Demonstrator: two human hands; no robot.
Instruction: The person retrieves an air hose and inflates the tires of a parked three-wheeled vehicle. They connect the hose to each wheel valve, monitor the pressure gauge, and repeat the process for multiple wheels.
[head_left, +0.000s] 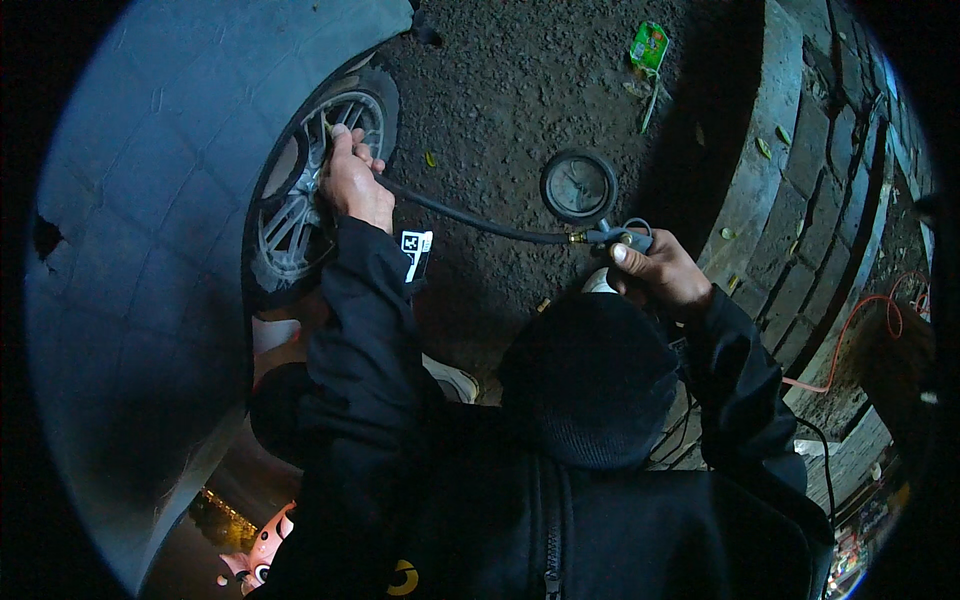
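Observation:
My left hand (356, 176) is at the alloy wheel (292, 229) of a vehicle, its fingers closed around the end of a black rubber air hose (480, 220). My fingers hide the hose tip, so I cannot tell whether it touches a valve. The hose sags slightly across to a tyre inflator handle (636, 238) with a brass fitting (577, 238). Around that handle my right hand (664, 270) is closed, thumb on its near side. A round pressure gauge (578, 186) with a black rim rises from the handle, face up. The tyre (385, 101) rests on the asphalt.
A grey-blue vehicle surface (165, 165) with a quilted pattern fills the left. Rough asphalt (495, 90) lies ahead, with a green wrapper (649, 46). A stone kerb (766, 112) and paving run along the right, near a red hose or cable (835, 356). My knee (589, 375) is bent below the gauge.

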